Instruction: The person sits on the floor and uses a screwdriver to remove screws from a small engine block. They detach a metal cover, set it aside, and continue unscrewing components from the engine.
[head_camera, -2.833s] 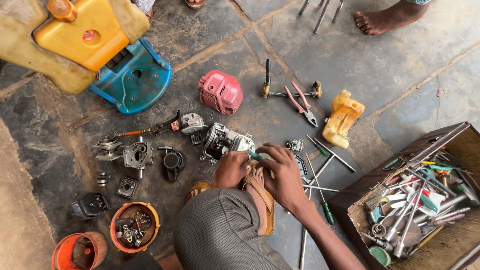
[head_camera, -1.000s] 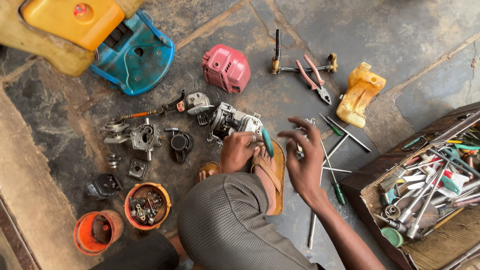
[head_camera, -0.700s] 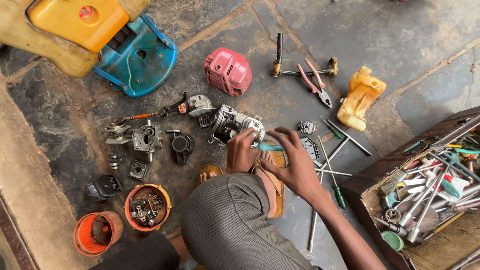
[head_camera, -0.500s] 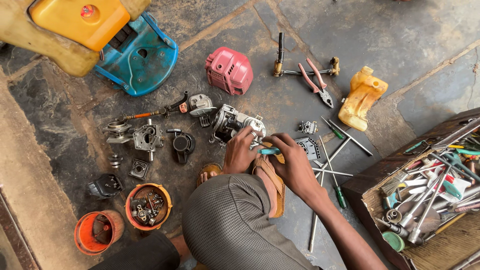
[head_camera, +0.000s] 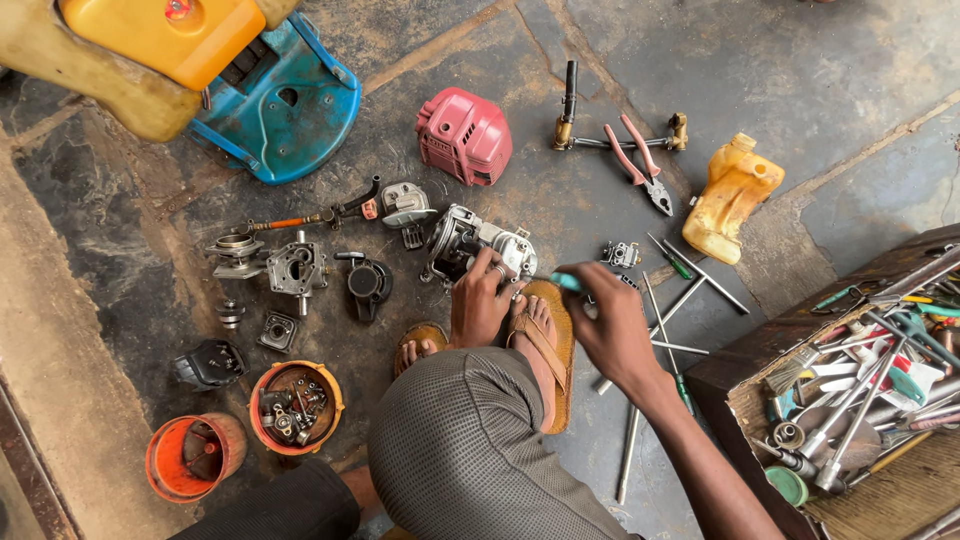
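My left hand (head_camera: 480, 300) rests on a small metal engine block (head_camera: 470, 243) that stands on the stone floor just ahead of my sandalled foot (head_camera: 545, 340), steadying it. My right hand (head_camera: 605, 320) is closed on a screwdriver with a teal handle (head_camera: 566, 282), its tip pointing left at the engine block beside my left fingers. My knee in grey checked cloth (head_camera: 470, 440) fills the bottom centre.
Loose engine parts (head_camera: 290, 270) lie at left with an orange bowl of small parts (head_camera: 295, 405) and an orange cup (head_camera: 190, 455). A pink cover (head_camera: 463, 135), pliers (head_camera: 640, 170), yellow tank (head_camera: 733, 195), blue housing (head_camera: 280, 110) lie ahead. A wooden toolbox (head_camera: 860, 370) stands right.
My right hand, open and lifted a second ago, has come down to the engine block holding the teal screwdriver. My left hand has stayed on the block.
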